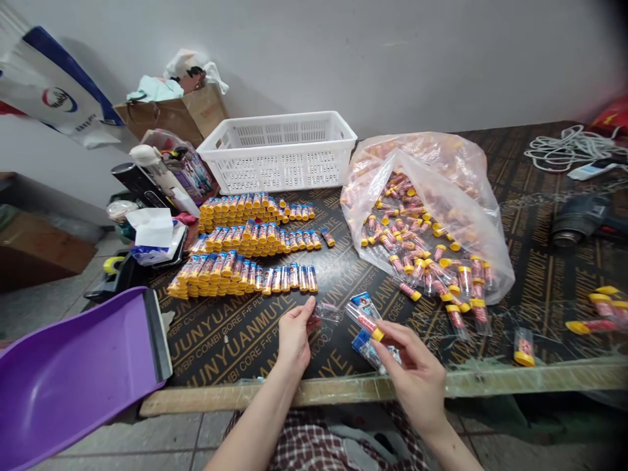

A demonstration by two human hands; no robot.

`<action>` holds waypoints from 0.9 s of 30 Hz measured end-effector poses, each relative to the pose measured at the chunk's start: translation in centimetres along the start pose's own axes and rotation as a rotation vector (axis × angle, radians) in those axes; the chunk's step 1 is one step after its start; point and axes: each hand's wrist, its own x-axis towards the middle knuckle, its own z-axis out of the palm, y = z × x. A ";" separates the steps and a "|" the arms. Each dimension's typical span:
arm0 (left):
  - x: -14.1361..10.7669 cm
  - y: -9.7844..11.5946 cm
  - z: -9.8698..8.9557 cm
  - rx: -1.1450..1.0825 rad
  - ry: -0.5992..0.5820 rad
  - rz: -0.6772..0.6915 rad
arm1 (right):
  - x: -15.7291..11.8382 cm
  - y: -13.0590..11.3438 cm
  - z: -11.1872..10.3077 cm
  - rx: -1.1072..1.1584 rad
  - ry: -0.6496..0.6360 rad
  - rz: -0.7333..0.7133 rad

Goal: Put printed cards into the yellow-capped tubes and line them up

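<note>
My left hand [296,337] pinches a small clear plastic sleeve [327,312] between thumb and fingers, above the table near its front edge. Between the thumb and fingers of my right hand [417,366] is a clear tube [364,319] with a yellow cap and reddish contents. The tube tilts, cap toward my palm, its other end pointing at the sleeve but apart from it. Flat blue printed sleeves [366,303] lie behind and below the tube, partly hidden by it and my right hand.
Blue-labelled tubes [235,268] lie stacked in three rows at left, before a white basket [279,163]. Unlabelled tubes spill from a plastic bag [475,176]. One tube [524,347] stands near the wooden edge. A heat gun [581,219] lies right; a purple dustpan [83,373] is left.
</note>
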 end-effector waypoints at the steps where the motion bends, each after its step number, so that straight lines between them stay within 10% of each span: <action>1: 0.0 0.0 0.0 -0.005 0.005 0.001 | -0.1 0.0 0.1 -0.025 -0.007 -0.044; 9: -0.2 -0.5 0.0 0.037 -0.008 0.064 | -0.8 0.0 1.1 -0.123 -0.117 -0.225; 27: -2.8 0.0 0.3 0.278 -0.518 -0.166 | 1.4 0.9 0.9 -0.137 -0.319 -0.294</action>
